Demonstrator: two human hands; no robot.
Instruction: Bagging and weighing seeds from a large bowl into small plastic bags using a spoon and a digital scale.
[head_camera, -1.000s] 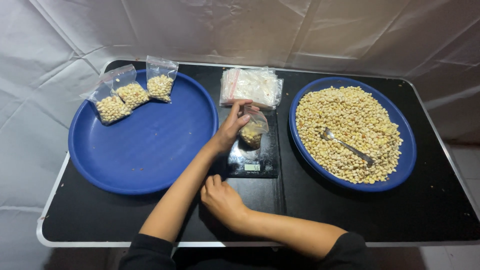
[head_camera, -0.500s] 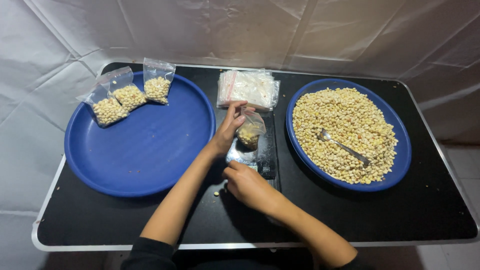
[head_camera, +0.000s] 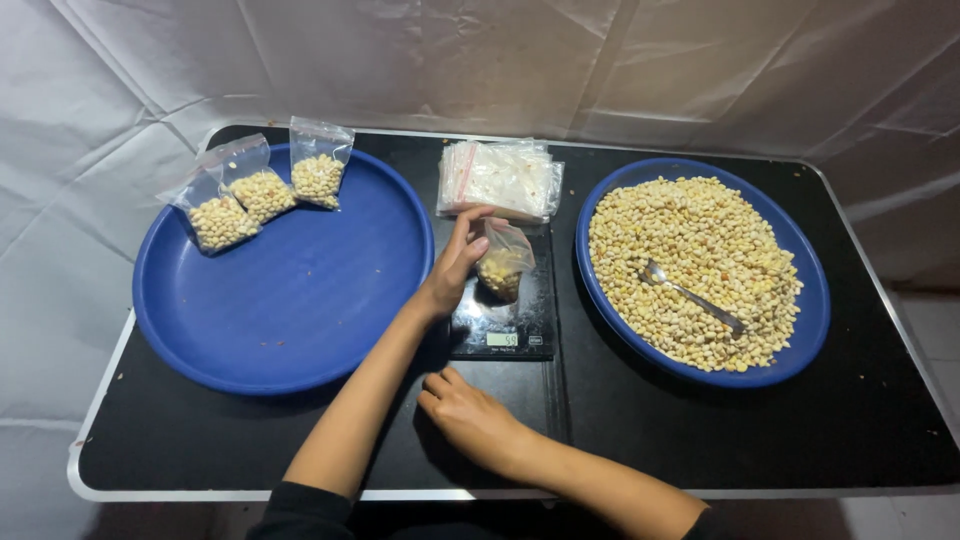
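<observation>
A small clear bag partly filled with pale beans stands on a black digital scale at the table's middle. My left hand pinches the bag's top edge from the left and keeps it upright. My right hand lies on the black table just in front of the scale, fingers loosely apart, holding nothing.
On the left sits a large blue tray with three filled bean bags at its far rim. To the right is a blue tray of loose beans with a metal spoon in it. A stack of empty clear bags lies behind the scale.
My right hand rose to the scale's front half a second ago and has come back down onto the table. My left hand has stayed on the bag.
</observation>
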